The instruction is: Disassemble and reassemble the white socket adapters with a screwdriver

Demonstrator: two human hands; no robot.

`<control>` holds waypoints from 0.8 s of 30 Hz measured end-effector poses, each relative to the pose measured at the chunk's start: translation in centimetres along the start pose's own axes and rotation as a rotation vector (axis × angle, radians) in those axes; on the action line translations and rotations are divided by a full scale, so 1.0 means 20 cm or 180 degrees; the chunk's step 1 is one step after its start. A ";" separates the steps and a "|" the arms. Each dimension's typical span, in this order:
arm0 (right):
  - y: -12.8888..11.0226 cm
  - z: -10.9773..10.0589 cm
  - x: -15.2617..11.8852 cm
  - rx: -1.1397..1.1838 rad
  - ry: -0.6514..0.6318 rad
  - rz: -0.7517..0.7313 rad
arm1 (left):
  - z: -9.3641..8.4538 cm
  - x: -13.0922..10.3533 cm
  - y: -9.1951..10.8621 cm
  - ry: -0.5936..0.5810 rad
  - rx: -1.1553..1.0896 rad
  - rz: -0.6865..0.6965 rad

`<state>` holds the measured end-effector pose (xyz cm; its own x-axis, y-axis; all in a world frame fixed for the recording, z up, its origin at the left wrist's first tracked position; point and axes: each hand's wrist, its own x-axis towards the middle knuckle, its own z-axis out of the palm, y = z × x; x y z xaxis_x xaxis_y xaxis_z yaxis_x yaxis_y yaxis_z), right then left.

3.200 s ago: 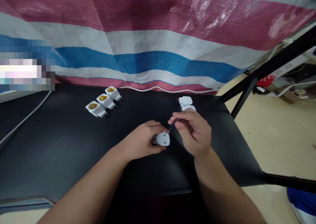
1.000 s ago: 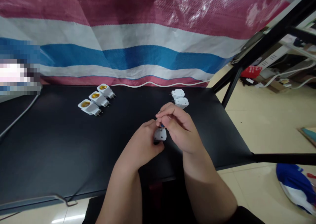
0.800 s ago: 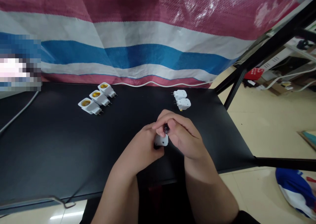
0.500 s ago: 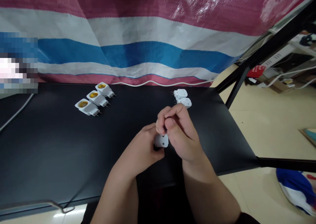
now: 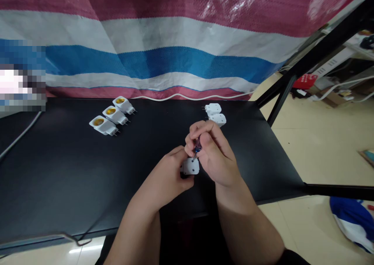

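My left hand [image 5: 172, 175] is closed round a white plug-in lamp socket [image 5: 191, 166], its flat back with screw holes turned up. Between the thumb and fingers of my right hand [image 5: 213, 152] is a small screwdriver [image 5: 198, 145] with a dark handle. Its metal tip reaches down to the upper hole in the back of the socket. Just beyond my right hand lie two more white sockets [image 5: 217, 119], back side up. On the left, three lamp sockets [image 5: 111, 112] rest in a slanting row, gold-coloured threads facing up and metal pins pointing right.
Everything lies on a black table [image 5: 73, 171]. A striped plastic sheet [image 5: 163, 62] hangs behind it, with a white cable [image 5: 175, 96] along its foot. A black metal frame [image 5: 280, 93] borders the right side. A bent metal rod [image 5: 67, 237] is at the front left edge.
My right hand has turned slightly, and its fingers have opened enough to show the screwdriver. My left hand and the socket stay almost where they were.
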<state>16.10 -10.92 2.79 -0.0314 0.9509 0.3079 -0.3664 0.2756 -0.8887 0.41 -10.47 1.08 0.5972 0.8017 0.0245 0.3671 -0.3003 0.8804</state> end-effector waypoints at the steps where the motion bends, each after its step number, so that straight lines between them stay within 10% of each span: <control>1: 0.00 0.00 0.00 -0.0064 -0.0004 0.0020 | 0.00 0.00 0.00 0.0010 0.0000 0.0021; 24: 0.00 -0.01 -0.01 0.0303 -0.0237 -0.0041 | -0.01 0.01 -0.03 -0.0008 -0.0096 0.0084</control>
<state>16.34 -11.09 2.68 -0.0937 0.9333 0.3467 -0.4539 0.2699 -0.8492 0.18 -10.11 0.56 0.6083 0.7923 0.0467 0.3294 -0.3056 0.8934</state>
